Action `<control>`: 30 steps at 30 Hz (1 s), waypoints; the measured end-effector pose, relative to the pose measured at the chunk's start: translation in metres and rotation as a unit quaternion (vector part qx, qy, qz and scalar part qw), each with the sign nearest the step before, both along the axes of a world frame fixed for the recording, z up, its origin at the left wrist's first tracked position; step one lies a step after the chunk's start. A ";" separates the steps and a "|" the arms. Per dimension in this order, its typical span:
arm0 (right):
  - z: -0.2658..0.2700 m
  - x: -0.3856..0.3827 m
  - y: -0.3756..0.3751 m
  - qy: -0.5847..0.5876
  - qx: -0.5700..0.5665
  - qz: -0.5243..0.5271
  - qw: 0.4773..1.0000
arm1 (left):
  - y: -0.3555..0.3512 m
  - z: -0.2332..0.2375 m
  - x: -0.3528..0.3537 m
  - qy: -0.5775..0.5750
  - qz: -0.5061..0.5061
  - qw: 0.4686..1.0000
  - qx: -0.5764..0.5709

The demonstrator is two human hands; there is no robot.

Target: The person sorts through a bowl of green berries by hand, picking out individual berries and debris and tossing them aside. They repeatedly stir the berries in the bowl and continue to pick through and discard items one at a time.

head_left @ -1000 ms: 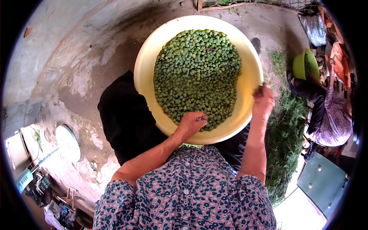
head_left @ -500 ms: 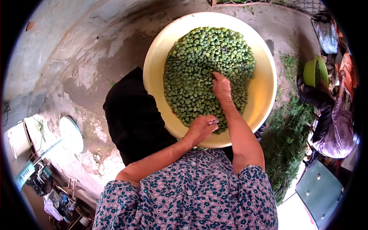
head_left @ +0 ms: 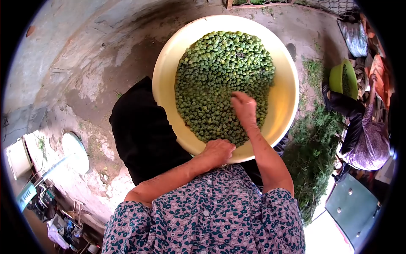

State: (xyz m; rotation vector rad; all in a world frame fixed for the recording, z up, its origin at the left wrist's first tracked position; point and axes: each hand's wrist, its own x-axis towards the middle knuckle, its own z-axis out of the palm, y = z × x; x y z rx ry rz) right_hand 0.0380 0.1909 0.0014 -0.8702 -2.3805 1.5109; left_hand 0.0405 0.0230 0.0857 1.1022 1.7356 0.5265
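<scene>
A wide yellow basin [head_left: 284,106] rests on my lap, with a thick layer of small round green pods [head_left: 220,72] in it. Over the lower middle of the pods is my right hand [head_left: 245,111], its fingers curled together in a pinch. Whatever those fingertips hold, if anything, is too small to make out. My left hand [head_left: 218,151] is closed at the basin's near edge, knuckles up, close to the lowest pods. Its palm and anything inside it are hidden.
Cut green plants [head_left: 313,156] lie in a heap to the right. Beyond them sits another person [head_left: 368,142] by a lime-green basin [head_left: 337,79]. A green panel [head_left: 352,207] stands at lower right. On the left are a pale round stool [head_left: 76,153] and clutter [head_left: 63,226].
My right hand has drawn back toward me, lifting its finger from the pods. My left hand has moved down slightly to the basin's near rim and turned knuckles up. The view has shifted slightly.
</scene>
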 end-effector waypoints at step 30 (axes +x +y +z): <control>0.040 0.013 0.036 0.044 -0.280 -0.241 0.928 | 0.004 -0.018 -0.008 -0.036 0.272 0.954 0.116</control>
